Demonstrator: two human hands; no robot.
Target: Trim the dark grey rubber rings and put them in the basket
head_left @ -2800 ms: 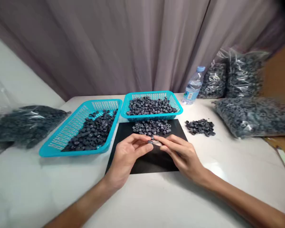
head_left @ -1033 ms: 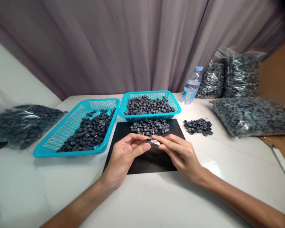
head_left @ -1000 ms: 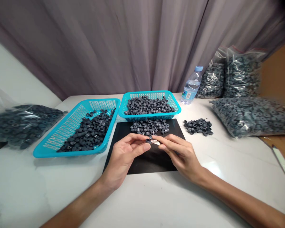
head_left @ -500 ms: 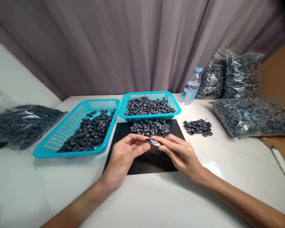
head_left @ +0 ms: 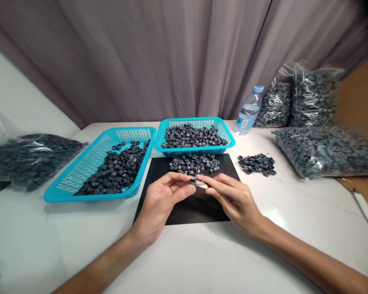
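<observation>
My left hand (head_left: 162,202) pinches a small dark grey ring (head_left: 192,181) between thumb and fingertips above a black mat (head_left: 187,206). My right hand (head_left: 233,198) meets it, fingers pinched on a small silvery blade-like piece (head_left: 201,185) that touches the ring. Just beyond the fingertips a loose pile of rings (head_left: 194,163) lies on the mat's far edge. Both forearms rest low over the white table (head_left: 202,261).
Two turquoise baskets hold rings: a long one (head_left: 79,177) at left, a fuller one (head_left: 223,130) behind the mat. A small ring heap (head_left: 257,164) lies right of the mat. A water bottle (head_left: 248,110) and clear bags of rings (head_left: 322,149) stand right; another bag (head_left: 27,157) is far left.
The hands stay together over the mat with only slight finger shifts; the view itself has drifted a little.
</observation>
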